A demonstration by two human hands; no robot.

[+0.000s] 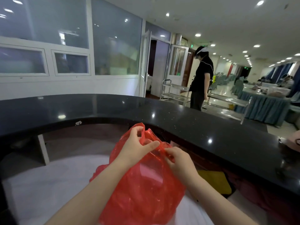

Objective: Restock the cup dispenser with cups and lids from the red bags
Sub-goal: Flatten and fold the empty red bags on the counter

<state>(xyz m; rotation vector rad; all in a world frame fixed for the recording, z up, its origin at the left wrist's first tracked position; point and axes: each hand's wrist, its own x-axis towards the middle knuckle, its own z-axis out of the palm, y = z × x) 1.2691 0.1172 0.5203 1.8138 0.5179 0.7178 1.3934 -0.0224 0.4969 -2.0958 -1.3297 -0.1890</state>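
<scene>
Red bag [142, 189] stands upright just below the black counter [178, 111] edge, its long axis vertical with the bunched mouth on top, right at your fingers. Left hand [138, 145] pinches the bag's top handle, right hand [177, 159] pinches the mouth's right edge, forearms converging; contents can't be made out

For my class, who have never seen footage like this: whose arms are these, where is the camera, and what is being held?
There is no machine here. A person wears a camera on the head, so you look down along their own bare arms. The left hand and right hand both pinch the top of a red bag, apparently working at its knotted handles. The bag sits on a pale lower surface, behind a curved black counter. What the bag holds cannot be seen. Another person stands by steel carts beyond the counter.
</scene>
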